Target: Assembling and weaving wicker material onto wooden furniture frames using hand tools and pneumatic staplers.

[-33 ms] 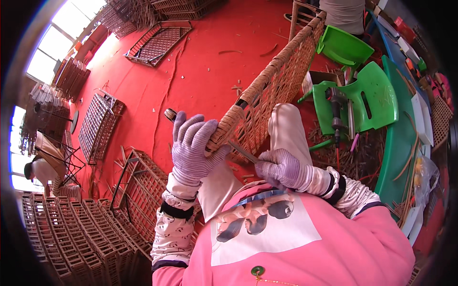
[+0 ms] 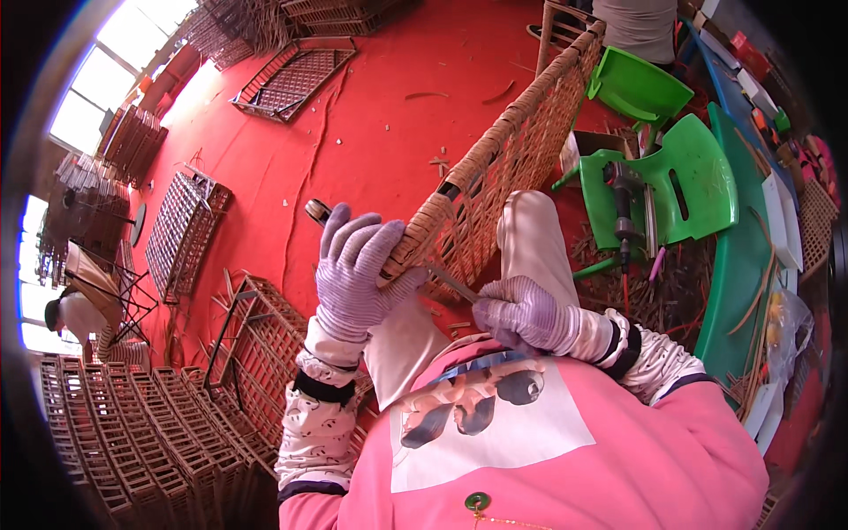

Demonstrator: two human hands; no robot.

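Observation:
A long woven rattan panel point(image 2: 521, 115) with a wrapped edge slants from my lap away to the far right. My left hand point(image 2: 358, 274), in a striped lilac glove, is closed around its near end, the thumb below and the fingers along the outer side. In a matching glove, my right hand point(image 2: 521, 314) pinches a narrow, flat, greyish-brown strip point(image 2: 455, 284), which runs to the panel's near end beside my left thumb. Whether the strip is cane or a tool is unclear. A small shiny rounded end point(image 2: 316, 210) shows just past my left fingertips; the rest of it is hidden.
On the right, a green chair point(image 2: 707, 177) carries a power drill point(image 2: 625, 203); another green chair point(image 2: 645, 84) stands beyond. Stacked lattice frames point(image 2: 132, 433) fill the lower left. More frames point(image 2: 185, 230) lie on the red floor point(image 2: 389, 150). A person point(image 2: 84, 314) bends at the far left.

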